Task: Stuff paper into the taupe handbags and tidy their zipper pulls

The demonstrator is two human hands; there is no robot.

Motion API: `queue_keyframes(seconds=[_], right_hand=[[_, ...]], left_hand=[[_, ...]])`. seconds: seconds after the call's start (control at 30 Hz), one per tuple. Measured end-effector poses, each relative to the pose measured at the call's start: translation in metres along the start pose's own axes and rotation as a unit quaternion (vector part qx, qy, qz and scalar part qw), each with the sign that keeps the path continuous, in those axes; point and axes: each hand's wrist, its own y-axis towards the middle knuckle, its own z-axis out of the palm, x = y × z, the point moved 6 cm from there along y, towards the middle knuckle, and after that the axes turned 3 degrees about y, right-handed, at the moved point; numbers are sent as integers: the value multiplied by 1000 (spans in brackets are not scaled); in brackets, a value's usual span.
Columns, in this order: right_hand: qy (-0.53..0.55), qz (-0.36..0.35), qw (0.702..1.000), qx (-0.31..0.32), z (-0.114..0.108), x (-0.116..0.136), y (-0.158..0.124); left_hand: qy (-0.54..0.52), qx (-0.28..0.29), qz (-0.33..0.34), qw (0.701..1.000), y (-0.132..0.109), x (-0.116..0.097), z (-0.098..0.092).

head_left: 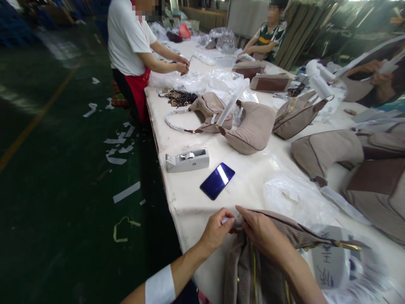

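Observation:
A taupe handbag with brown trim and gold zips lies at the near edge of the table. My left hand is closed in a pinch at the bag's top corner, with a small whitish piece of wrapping between thumb and fingers. Over the same corner, my right hand grips the bag, its index finger stretched toward the left hand; its thumb is hidden. A gold-coloured zip pull or fitting shows at the bag's far right end.
Beyond my hands lie a phone and a grey tape dispenser. Several taupe bags and plastic wrapping cover the right side. Co-workers stand around the table. Paper scraps litter the green floor.

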Motion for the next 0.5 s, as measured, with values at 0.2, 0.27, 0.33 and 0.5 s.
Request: queue_keyframes(seconds=[0.2, 0.27, 0.33, 0.5], right_hand=[[34, 9, 999, -9, -1, 2, 4], [41, 10, 999, -18, -2, 0, 4], [48, 9, 998, -28, -3, -1, 5], [74, 21, 997, 3, -4, 4, 11]], left_hand=[[-51, 28, -43, 997, -1, 6, -1], [-55, 24, -56, 997, 0, 6, -1], [-53, 5, -58, 997, 1, 4, -2], [-48, -20, -36, 998, 7, -3, 0]])
